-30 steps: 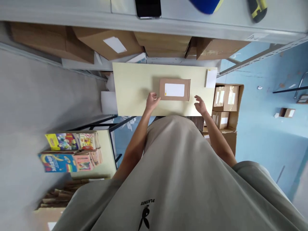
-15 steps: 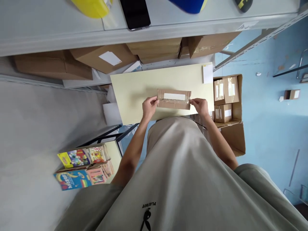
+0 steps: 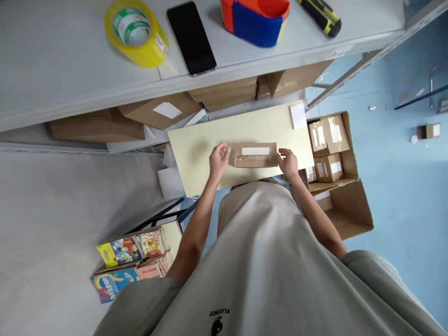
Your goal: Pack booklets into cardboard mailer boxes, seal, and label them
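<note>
Head view: brown box (image 3: 255, 161) lies on the pale yellow counter (image 3: 196, 135), roughly mid-length, nearer the person's edge. White label (image 3: 255, 151) on its upper face, long side running left to right; shiny clear tape (image 3: 247, 158) runs below the label. 2 bare hands, 1 at each end. Left hand (image 3: 219, 161) is just beside the box's left end, half open, fingers loosely bent, small gap to the cardboard, no hold on anything that shows. Right hand (image 3: 288, 162) is at the right end, fingers bent, tips right at the edge; can't tell if it's gripping or only touching. White pad (image 3: 298, 115) sits at the counter's far right corner, well apart from the box. Shelf (image 3: 70, 56) across the far side carries 4 items, left to right: yellow tape roll (image 3: 156, 49), black phone (image 3: 192, 38), red and blue plastic item (image 3: 257, 25), yellow and black cutter (image 3: 324, 18). Brown cartons (image 3: 140, 109) sit below that level. Right of the counter: open carton (image 3: 350, 163) with small boxes (image 3: 329, 168) in it, some with white labels. Lower left: colorful books (image 3: 121, 252) stand in cardboard.
</note>
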`<action>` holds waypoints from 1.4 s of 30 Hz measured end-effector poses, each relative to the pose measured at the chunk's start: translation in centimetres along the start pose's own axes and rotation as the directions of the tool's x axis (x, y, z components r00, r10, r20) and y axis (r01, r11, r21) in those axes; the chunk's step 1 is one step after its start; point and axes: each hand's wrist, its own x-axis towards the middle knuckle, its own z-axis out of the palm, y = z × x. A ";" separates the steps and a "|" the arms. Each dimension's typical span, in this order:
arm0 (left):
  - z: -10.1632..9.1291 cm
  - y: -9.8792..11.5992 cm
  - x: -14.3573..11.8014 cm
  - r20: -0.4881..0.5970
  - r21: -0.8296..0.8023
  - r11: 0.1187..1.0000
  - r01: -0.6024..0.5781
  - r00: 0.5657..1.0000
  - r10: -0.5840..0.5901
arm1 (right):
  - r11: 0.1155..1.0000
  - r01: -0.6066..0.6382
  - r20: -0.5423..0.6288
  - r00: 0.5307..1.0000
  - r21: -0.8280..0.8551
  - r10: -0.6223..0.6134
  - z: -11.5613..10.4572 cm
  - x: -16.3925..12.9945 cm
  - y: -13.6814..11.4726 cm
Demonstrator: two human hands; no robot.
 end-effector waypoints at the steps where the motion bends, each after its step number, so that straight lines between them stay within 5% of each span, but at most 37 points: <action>1: -0.3 1.1 0.7 0.006 -0.009 0.997 -0.074 0.997 0.074 | 0.996 0.089 -0.028 0.996 0.011 -0.088 0.1 0.8 -1.5; 3: -1.2 4.2 2.8 0.007 -0.017 0.970 -0.242 0.970 0.242 | 0.951 0.304 -0.081 0.951 0.050 -0.300 0.0 3.2 -5.7; 6: -3.1 10.7 7.5 -0.039 0.005 0.889 -0.459 0.888 0.459 | 0.794 0.603 -0.116 0.797 0.084 -0.593 -0.4 8.0 -14.9; 9: -5.7 17.4 14.0 -0.117 0.122 0.828 -0.547 0.821 0.560 | 0.673 0.738 -0.069 0.674 0.037 -0.735 -0.9 13.2 -25.1; 11: -7.4 20.9 18.7 -0.129 0.218 0.809 -0.546 0.805 0.579 | 0.687 0.727 -0.020 0.687 -0.001 -0.727 -0.8 16.6 -30.7; 14: -9.1 23.7 24.4 -0.158 0.283 0.857 -0.431 0.860 0.485 | 0.741 0.669 0.075 0.743 -0.052 -0.666 0.7 21.4 -36.0; 19: -11.3 23.5 26.6 -0.159 0.276 0.846 -0.456 0.846 0.509 | 0.778 0.627 0.137 0.774 -0.029 -0.619 3.2 26.3 -38.0; 23: -12.2 18.8 20.7 -0.193 0.254 0.803 -0.539 0.785 0.588 | 0.679 0.734 0.019 0.679 0.019 -0.734 1.4 22.8 -34.6; 25: -11.2 14.7 15.6 -0.229 0.156 0.854 -0.497 0.822 0.521 | 0.661 0.749 -0.065 0.662 0.039 -0.747 -0.3 18.0 -30.2; 27: -8.9 10.0 10.0 -0.179 0.064 0.923 -0.380 0.905 0.385 | 0.722 0.690 -0.099 0.724 0.060 -0.683 -1.6 12.4 -23.6; 29: -5.8 5.5 4.6 -0.046 0.025 0.996 -0.087 0.995 0.088 | 0.851 0.523 -0.111 0.850 0.055 -0.515 -2.1 7.2 -15.9; 30: -4.1 3.7 2.3 0.035 0.017 0.997 0.074 0.997 -0.075 | 0.912 0.407 -0.128 0.908 0.048 -0.399 -2.0 5.0 -12.0; 32: -1.2 0.8 -1.3 0.127 0.032 0.984 0.175 0.976 -0.178 | 0.991 0.125 -0.110 0.987 0.055 -0.118 -1.1 1.4 -5.3; 35: 1.6 -1.6 -4.1 0.193 0.020 0.975 0.222 0.956 -0.222 | 0.972 -0.150 0.068 0.988 0.182 0.139 0.7 -2.3 0.7; 37: 2.5 -2.4 -4.5 0.207 0.035 0.974 0.223 0.952 -0.225 | 0.948 -0.180 0.142 0.979 0.263 0.147 1.5 -3.8 2.2; 42: 3.5 -2.7 -2.9 0.281 0.153 0.980 0.130 0.945 -0.169 | 0.925 -0.177 0.096 0.984 0.336 0.153 0.5 -5.1 3.4</action>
